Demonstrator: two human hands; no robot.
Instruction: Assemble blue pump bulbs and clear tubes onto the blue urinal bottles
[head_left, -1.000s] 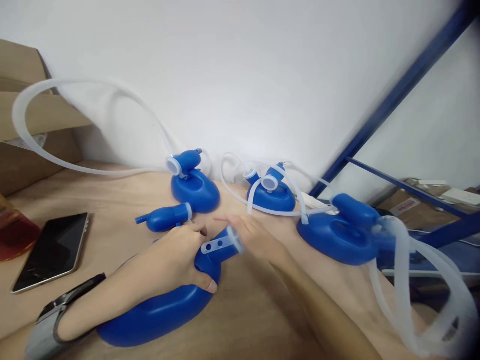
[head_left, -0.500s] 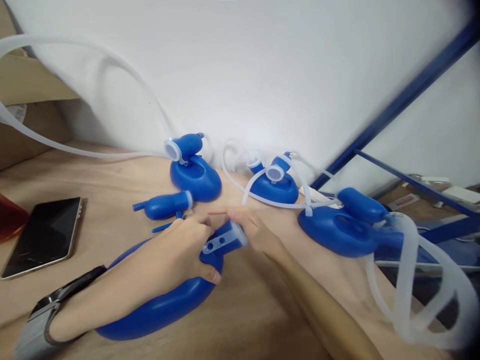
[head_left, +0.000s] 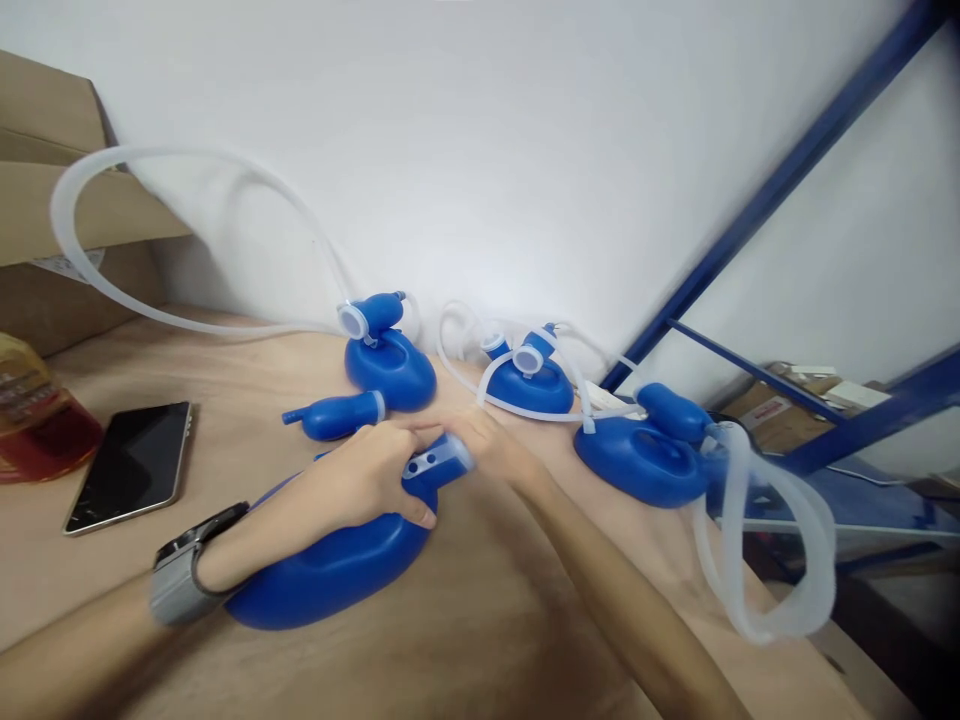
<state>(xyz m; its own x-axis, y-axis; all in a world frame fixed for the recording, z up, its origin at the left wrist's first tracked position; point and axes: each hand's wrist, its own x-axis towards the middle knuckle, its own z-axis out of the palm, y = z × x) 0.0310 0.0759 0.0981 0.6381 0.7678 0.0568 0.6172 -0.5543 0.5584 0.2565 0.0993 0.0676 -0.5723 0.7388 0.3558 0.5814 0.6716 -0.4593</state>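
Observation:
A blue plastic urinal bottle (head_left: 337, 575) lies on its side on the table. My left hand (head_left: 375, 475), with a watch on its wrist, is wrapped over its neck, thumb on the near side. The neck's mouth carries a translucent collar (head_left: 456, 455) with a strap that has two holes in it. My right hand (head_left: 487, 445) is closed at the far side of that collar, its fingertips close to my left index finger; they are slightly blurred and partly hidden. Just behind my left hand lies a loose blue funnel-shaped piece (head_left: 337, 415) with a pale rim.
Behind stand blue bottles with translucent hoses: one (head_left: 390, 370) near the wall, one (head_left: 529, 385) in the middle, one (head_left: 637, 460) to the right with a coiled hose (head_left: 821, 560). Left are a phone (head_left: 131, 465), a jar of red liquid (head_left: 37, 430) and cardboard boxes (head_left: 52, 210). A blue metal frame (head_left: 780, 190) rises right.
The view has shifted, bringing more of the jar and boxes into sight at left. Both hands stay at the bottle's neck, the right one moved slightly toward the collar's far side.

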